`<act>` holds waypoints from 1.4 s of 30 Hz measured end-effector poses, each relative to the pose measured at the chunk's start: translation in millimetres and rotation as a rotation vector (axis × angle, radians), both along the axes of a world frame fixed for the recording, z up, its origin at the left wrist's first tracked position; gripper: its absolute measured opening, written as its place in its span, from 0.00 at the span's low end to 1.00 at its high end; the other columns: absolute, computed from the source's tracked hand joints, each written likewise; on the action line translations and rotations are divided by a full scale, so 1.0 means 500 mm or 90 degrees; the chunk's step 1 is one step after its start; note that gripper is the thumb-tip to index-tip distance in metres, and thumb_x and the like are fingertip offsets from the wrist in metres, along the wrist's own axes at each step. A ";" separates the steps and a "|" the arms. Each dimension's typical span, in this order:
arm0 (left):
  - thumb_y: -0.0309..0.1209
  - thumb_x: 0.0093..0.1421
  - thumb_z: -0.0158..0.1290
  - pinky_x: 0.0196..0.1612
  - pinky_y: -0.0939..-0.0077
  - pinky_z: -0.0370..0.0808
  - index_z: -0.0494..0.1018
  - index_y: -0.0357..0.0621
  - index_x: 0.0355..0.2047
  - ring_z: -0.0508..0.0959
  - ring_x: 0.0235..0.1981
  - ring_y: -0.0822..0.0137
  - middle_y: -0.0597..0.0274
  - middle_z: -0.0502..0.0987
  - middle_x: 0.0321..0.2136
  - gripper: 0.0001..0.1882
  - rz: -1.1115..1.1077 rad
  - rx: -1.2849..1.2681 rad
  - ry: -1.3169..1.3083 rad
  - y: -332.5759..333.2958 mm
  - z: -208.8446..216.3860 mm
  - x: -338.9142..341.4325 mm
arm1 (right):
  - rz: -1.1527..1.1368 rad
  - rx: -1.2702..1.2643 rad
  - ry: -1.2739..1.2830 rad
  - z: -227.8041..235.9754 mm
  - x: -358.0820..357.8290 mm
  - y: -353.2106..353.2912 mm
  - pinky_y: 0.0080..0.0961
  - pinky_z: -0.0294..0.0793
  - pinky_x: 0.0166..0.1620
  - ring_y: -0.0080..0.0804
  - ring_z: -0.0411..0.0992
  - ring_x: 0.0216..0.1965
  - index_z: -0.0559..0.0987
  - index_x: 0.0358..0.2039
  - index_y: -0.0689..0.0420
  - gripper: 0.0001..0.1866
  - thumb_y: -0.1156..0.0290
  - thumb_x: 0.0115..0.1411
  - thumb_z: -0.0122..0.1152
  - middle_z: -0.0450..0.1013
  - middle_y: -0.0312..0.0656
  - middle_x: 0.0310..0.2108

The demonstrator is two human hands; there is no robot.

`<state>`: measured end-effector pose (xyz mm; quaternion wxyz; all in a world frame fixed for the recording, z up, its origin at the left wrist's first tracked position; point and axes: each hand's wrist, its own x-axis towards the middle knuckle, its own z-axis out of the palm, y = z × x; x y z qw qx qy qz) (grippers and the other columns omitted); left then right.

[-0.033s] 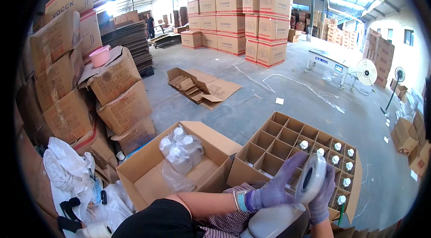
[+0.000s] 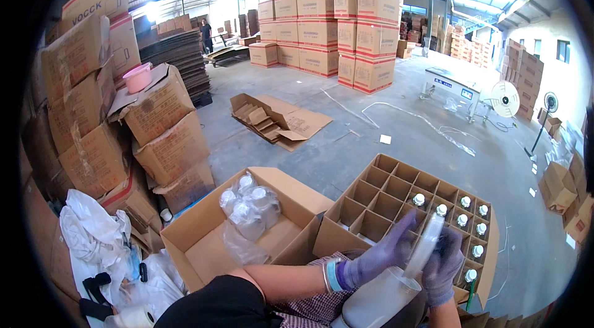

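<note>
My right hand [image 2: 442, 266], in a purple-grey glove, is closed around a roll of clear tape [image 2: 424, 246], which shows nearly edge-on and is blurred. My left hand [image 2: 383, 254], gloved alike, is just left of the roll; its fingers are smeared by motion, and I cannot tell whether they touch it. Below both hands a pale translucent bottle [image 2: 378, 300] lies tilted across my lap. Just beyond stands a carton with cardboard dividers [image 2: 371, 195], with several white-capped bottles [image 2: 462, 220] upright in its right-hand cells.
Left of the divided carton, an open carton [image 2: 198, 247] holds several plastic-wrapped clear bottles [image 2: 247, 204]. Stacked boxes [image 2: 164, 124] rise at the left, with a pink basin [image 2: 137, 78] on top. Flattened cardboard [image 2: 297, 119] lies on the floor ahead. A strapping machine [image 2: 451, 83] stands at the far right.
The tape roll has turned from showing its open ring to nearly edge-on. Both hands have shifted slightly around it. The cartons and bottles look unchanged.
</note>
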<state>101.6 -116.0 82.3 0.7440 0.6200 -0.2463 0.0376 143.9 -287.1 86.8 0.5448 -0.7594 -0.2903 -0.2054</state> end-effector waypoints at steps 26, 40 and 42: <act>0.45 0.66 0.56 0.61 0.62 0.68 0.74 0.42 0.56 0.75 0.56 0.55 0.52 0.77 0.52 0.25 -0.145 0.304 -0.049 0.063 -0.149 0.082 | 0.036 0.078 0.292 -0.157 0.041 -0.141 0.32 0.73 0.53 0.35 0.74 0.48 0.79 0.46 0.65 0.25 0.55 0.60 0.61 0.76 0.44 0.45; 0.51 0.71 0.44 0.57 0.62 0.68 0.79 0.42 0.50 0.75 0.50 0.57 0.53 0.78 0.46 0.27 -0.187 0.205 -0.079 0.070 -0.230 0.064 | 0.137 0.146 0.324 -0.235 -0.068 -0.073 0.36 0.72 0.54 0.40 0.76 0.47 0.84 0.38 0.64 0.30 0.44 0.63 0.58 0.79 0.50 0.41; 0.52 0.70 0.44 0.58 0.60 0.67 0.79 0.44 0.51 0.75 0.50 0.55 0.54 0.77 0.48 0.27 -0.147 0.267 -0.086 0.075 -0.219 0.032 | 0.130 0.137 0.284 -0.246 -0.082 -0.064 0.41 0.73 0.55 0.41 0.77 0.46 0.82 0.37 0.64 0.29 0.47 0.69 0.49 0.80 0.51 0.40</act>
